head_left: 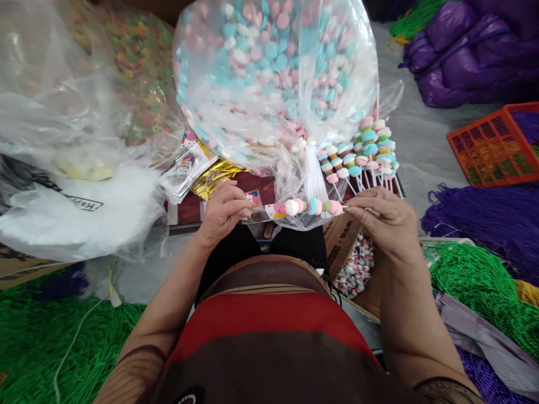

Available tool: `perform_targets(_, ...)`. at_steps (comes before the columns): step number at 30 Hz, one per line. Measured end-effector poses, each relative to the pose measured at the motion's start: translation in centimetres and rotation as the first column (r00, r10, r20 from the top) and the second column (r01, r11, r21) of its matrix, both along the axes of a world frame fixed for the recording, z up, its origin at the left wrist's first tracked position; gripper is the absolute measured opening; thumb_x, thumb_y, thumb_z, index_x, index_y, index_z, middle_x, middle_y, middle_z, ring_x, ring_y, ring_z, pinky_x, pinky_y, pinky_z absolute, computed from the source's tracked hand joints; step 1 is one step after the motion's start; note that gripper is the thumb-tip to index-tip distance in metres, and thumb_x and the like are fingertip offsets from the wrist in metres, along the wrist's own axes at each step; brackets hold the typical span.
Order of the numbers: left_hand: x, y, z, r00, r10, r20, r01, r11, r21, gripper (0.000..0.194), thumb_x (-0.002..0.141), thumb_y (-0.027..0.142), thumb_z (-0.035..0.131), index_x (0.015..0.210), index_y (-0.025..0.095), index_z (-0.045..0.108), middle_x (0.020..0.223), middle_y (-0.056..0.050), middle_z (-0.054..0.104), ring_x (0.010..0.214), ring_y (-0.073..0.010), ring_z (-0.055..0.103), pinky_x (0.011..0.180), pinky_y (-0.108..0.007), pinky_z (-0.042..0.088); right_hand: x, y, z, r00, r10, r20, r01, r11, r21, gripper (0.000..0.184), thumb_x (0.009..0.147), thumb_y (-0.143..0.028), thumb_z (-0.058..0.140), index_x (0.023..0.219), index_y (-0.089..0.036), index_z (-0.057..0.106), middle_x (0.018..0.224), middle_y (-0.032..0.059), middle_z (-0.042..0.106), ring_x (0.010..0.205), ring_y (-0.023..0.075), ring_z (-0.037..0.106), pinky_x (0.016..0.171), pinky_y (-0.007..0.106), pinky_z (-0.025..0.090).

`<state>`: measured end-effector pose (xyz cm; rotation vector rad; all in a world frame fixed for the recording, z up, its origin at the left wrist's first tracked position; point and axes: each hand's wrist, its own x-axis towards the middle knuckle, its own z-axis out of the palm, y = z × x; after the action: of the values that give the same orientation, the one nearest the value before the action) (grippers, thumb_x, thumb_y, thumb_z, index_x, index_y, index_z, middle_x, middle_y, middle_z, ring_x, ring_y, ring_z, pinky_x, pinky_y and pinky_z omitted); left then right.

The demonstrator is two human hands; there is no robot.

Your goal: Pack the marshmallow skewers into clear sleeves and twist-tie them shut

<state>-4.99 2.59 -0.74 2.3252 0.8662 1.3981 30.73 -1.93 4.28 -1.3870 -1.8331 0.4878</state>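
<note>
A skewer of pink, white, blue and green marshmallow candies [312, 206] lies level in front of my body. On its right, my right hand [381, 216] pinches the end where the stick comes out. To the left, my left hand [227, 209] is closed on the end of a clear plastic wrapper [269, 210] with a colourful printed label. The candies appear to be partly inside this wrapper. More finished-looking candy skewers [370, 148] are piled on the table beyond my right hand, their white sticks pointing toward me.
A big clear bag of pink, blue and white candies [273, 62] fills the table's back. Left of it are a bag of multicoloured candies [138, 73], printed wrappers [189, 168] and gold ties [217, 175]. A cardboard box [373, 292] holds wrapped pieces; an orange crate [492, 146] stands right.
</note>
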Motion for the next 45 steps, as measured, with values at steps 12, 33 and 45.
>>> perform_targets(12, 0.2, -0.2, -0.2, 0.988, 0.003, 0.154, 0.009, 0.997, -0.08, 0.008, 0.093, 0.033, 0.073, 0.094, 0.026, 0.076, 0.079, 0.002, 0.074, 0.075, -0.0124, 0.065, 0.094, -0.035, 0.056, -0.5, 0.1, 0.1, 0.991, 0.028, -0.131, -0.03, 0.999, -0.011, 0.009, 0.087, -0.038, 0.078, 0.083, -0.03, 0.079, 0.076, 0.0005, 0.073, 0.068, 0.0174, 0.065, 0.063, 0.034, 0.053)
perform_targets(33, 0.8, -0.4, 0.4, 0.949, 0.016, 0.316, 0.077, 0.957, -0.281, 0.006, 0.089, 0.034, 0.076, 0.091, 0.031, 0.081, 0.114, -0.005, 0.072, 0.093, -0.0163, 0.069, 0.083, -0.036, 0.06, -0.6, -0.1, 0.0, 0.996, -0.001, -0.089, 0.004, 0.999, 0.041, 0.005, 0.089, -0.036, 0.077, 0.086, -0.033, 0.08, 0.079, 0.001, 0.072, 0.072, 0.0185, 0.067, 0.063, 0.035, 0.053)
perform_targets(45, 1.3, -0.5, 0.4, 0.98, 0.111, 0.165, -0.074, 0.973, -0.217, 0.012, 0.089, 0.039, 0.076, 0.09, 0.027, 0.08, 0.112, -0.005, 0.071, 0.09, -0.0148, 0.066, 0.082, -0.034, 0.059, -1.2, -0.4, 0.1, 1.0, -0.004, -0.013, 0.005, 0.999, 0.035, 0.013, 0.09, -0.042, 0.074, 0.085, -0.031, 0.078, 0.079, 0.002, 0.072, 0.071, 0.0189, 0.066, 0.063, 0.034, 0.054)
